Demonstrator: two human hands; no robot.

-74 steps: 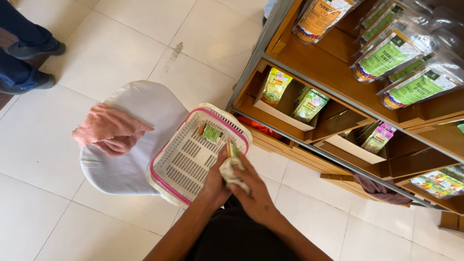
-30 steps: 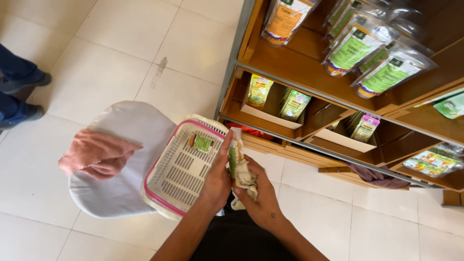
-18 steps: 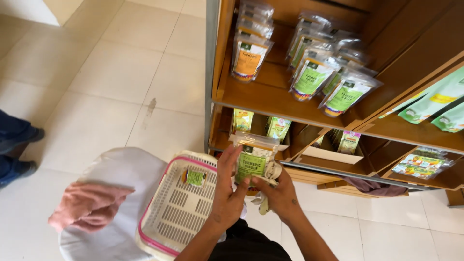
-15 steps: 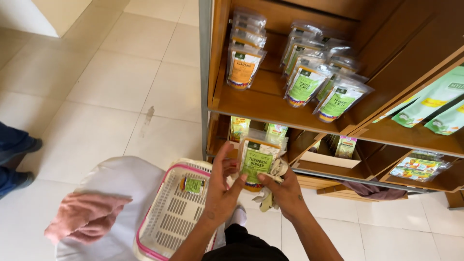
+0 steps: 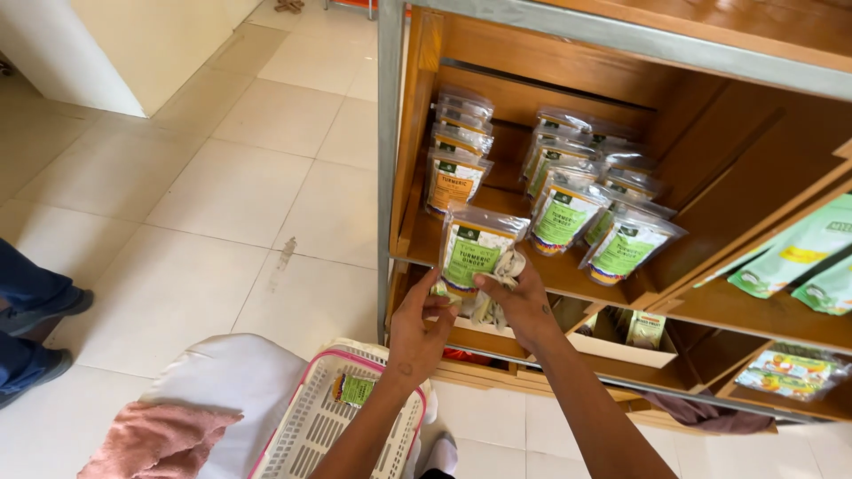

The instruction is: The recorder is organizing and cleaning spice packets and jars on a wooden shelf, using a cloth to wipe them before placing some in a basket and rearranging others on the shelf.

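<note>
Both my hands, left (image 5: 417,333) and right (image 5: 522,306), grip a spice pouch (image 5: 475,253) at the shelf's front edge (image 5: 568,282); one jar (image 5: 357,388) waits in the basket (image 5: 311,426).

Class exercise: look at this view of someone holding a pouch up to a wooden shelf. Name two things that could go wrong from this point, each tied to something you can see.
1. The green-labelled pouch is gripped by both the left hand and right hand, which also holds a crumpled cloth; the grip might slip.
2. The standing pouches on the shelf are packed close, so pushing this one in could topple them.
</note>
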